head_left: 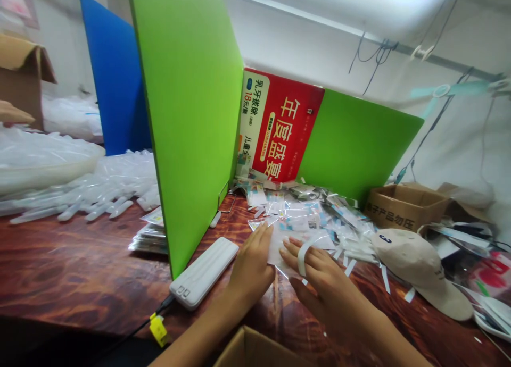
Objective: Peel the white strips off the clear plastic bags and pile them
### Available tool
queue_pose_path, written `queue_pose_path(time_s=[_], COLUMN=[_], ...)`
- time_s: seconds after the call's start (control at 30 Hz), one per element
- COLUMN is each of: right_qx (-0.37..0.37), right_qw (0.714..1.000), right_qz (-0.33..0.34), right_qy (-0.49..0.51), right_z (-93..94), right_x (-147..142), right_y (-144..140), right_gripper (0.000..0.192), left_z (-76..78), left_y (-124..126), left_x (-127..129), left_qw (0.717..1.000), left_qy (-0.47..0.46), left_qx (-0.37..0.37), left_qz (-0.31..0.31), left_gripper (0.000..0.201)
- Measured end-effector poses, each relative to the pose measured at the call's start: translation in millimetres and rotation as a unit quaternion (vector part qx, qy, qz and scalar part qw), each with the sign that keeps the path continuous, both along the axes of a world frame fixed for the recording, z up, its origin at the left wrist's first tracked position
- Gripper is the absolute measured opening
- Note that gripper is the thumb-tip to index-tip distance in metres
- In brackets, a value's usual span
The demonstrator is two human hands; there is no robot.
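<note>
Flat on the table, clear packet (285, 245) under both hands' outstretched fingers, left hand (251, 266), right hand (319, 276), nothing gripped.

Cardboard box (255, 351) in front of clear packet (284, 244): cut off by bottom edge, contents unseen. Packet itself: lower part covered by left hand (252, 266) and right hand (319, 276); print too small to read. Green divider (191, 106) left of packet: top cut by upper edge; hides part of stacked sheets (149, 234). Items right of packet, past beige cap (419, 271): blurred, cut by right edge.
</note>
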State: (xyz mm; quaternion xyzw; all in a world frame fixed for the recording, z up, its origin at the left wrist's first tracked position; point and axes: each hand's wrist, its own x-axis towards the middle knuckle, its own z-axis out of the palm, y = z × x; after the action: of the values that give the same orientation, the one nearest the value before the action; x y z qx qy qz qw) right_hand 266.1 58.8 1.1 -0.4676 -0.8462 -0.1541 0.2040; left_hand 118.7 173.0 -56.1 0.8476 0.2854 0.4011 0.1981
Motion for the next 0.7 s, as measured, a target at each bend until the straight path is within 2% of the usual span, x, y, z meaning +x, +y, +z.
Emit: queue_pose_path(time_s=[0.17,0.3,0.4,0.5,0.6,0.7], right_qx=[-0.027,-0.058,-0.046,0.021,0.139,0.209], right_qw=[0.997,0.995,0.998,1.000,0.990,0.977], right_qz=[0.020,0.034,0.019,-0.002,-0.016,-0.028], right_qy=[0.064,0.070,0.048,0.013,0.008,0.029], right_z=[-6.0,1.8,9.6,17.2,25.3,36.4], right_x=[6,-1,-8,-14,-20,-28], right_y=[8,6,-1,-10,-19,-31], right_gripper=[0.048,0.050,0.049,0.047,0.033,0.020], left_z=[6.3,11.7,16.7,24.4,33.4,41.3], left_y=[-2,-9,-15,-23,-30,-39], left_x=[-5,-8,-9,-9,-11,-17], left_qw=[1.000,0.999,0.996,0.991,0.984,0.956], left_qy=[0.011,0.000,-0.021,-0.054,-0.077,-0.097], left_qx=[0.025,0.045,0.049,0.034,0.008,-0.083], left_qz=[-0.002,-0.031,-0.072,-0.114,-0.163,-0.265], left_gripper=[0.074,0.069,0.067,0.060,0.034,0.020])
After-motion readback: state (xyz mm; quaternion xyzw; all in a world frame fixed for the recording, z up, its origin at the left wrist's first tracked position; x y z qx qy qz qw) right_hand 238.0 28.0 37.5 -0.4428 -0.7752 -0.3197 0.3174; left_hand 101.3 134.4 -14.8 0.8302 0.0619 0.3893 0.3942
